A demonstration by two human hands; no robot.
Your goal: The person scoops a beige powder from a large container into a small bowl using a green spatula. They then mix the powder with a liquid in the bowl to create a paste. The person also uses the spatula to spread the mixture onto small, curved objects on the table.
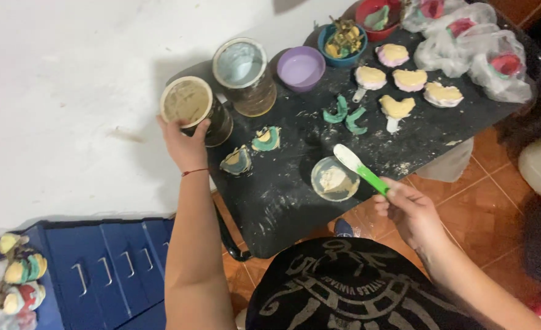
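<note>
The black surface (282, 201) runs away from both hands, its near edge just below the clear mixing bowl (334, 179). The left hand (185, 146) has its fingers clamped round 1 tan-filled can (191, 107) at the surface's left edge, a second can (244, 73) just beyond. The right hand (408, 211) has fingers closed on a green-handled spatula (359, 168), whose long axis slants up-left from the fingers, blade over the bowl's rim; open room lies between the bowl and the 2 teal moulds (252, 150).

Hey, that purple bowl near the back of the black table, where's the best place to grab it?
Take the purple bowl by its rim, coming down from above, probably on its near side. It sits upright and looks empty. A tall can crowds its left, and a blue bowl stands close behind on the right.
</note>
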